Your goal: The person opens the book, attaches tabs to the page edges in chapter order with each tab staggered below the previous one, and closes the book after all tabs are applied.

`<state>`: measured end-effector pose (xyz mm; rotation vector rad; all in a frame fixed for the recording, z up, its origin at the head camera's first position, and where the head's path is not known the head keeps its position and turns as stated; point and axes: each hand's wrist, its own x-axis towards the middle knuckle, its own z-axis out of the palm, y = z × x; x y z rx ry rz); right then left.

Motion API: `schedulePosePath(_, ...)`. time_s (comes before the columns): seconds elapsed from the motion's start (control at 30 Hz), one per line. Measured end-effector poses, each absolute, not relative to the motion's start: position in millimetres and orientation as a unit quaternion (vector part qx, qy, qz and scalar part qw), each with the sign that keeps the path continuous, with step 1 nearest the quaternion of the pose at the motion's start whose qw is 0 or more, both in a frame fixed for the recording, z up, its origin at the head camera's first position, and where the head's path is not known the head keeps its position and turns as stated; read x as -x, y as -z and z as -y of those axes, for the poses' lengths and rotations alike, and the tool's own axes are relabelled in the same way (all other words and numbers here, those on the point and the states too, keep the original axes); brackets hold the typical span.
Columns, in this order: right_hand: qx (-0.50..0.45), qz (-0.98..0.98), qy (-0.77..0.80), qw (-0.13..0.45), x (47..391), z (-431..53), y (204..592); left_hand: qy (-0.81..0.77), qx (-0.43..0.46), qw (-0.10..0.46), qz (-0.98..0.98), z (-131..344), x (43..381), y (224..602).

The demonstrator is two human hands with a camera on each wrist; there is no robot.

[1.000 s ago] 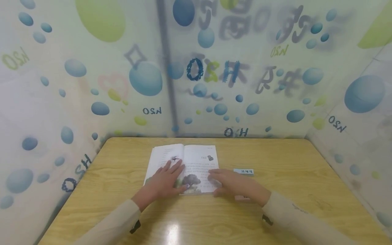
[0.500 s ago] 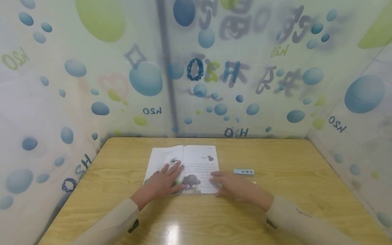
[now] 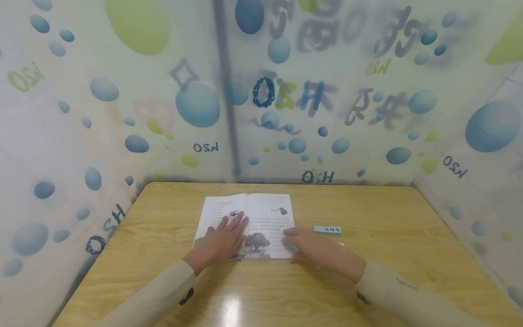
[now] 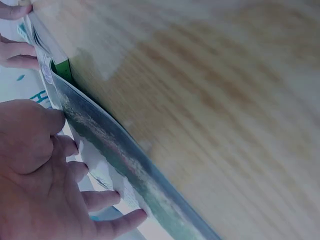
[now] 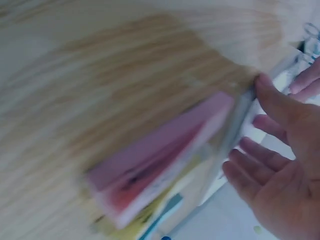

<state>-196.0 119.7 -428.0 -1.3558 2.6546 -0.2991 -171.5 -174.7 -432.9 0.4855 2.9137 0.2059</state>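
An open book [image 3: 267, 213] with printed text and a tree picture lies on the wooden table. My left hand [image 3: 218, 240] rests on its left page, fingers spread towards the middle fold. In the left wrist view the fingers [image 4: 102, 200] are nearly straight over the page, and the page's lower edge bows up a little. At the book's right edge is my right hand [image 3: 320, 250], fingertips on the right page and thumb by the lower corner. The right wrist view shows this hand [image 5: 285, 165] with loosely bent fingers, not curled round the book.
Beside the book's right edge, a pink box [image 5: 160, 155], a yellow one [image 5: 150, 215] and a blue one [image 3: 327, 230] lie in a row, partly behind my right hand. Patterned wall sheets [image 3: 347, 81] enclose the table [image 3: 380, 213] at the back and sides.
My left thumb has drawn in towards its fingers. The right hand has shifted slightly right, covering the pink box in the head view. The left page lies a little flatter. The head view turned slightly.
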Motion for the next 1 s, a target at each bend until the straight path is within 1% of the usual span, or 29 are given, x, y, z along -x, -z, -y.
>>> schedulePosePath(0.13, 0.466, -0.877, 0.096, 0.067, 195, -113, 426, -0.069, -0.156, 0.073, -0.983, 168, 178, 434)
schedulePosePath(0.33, 0.496, -0.864, 0.06, 0.063, 194, -101, 434, -0.057, -0.156, 0.077, -0.983, 163, 181, 435)
schedulePosePath(0.63, 0.508, -0.858, 0.052, 0.054, 195, -105, 439, -0.052, -0.149, 0.075, -0.985, 163, 185, 434)
schedulePosePath(0.77, 0.507, -0.858, 0.055, 0.057, 194, -106, 439, -0.061, -0.145, 0.075, -0.985, 162, 196, 436)
schedulePosePath(1.0, 0.514, -0.854, 0.063, 0.054, 195, -106, 436, -0.071, -0.108, 0.079, -0.988, 159, 223, 437)
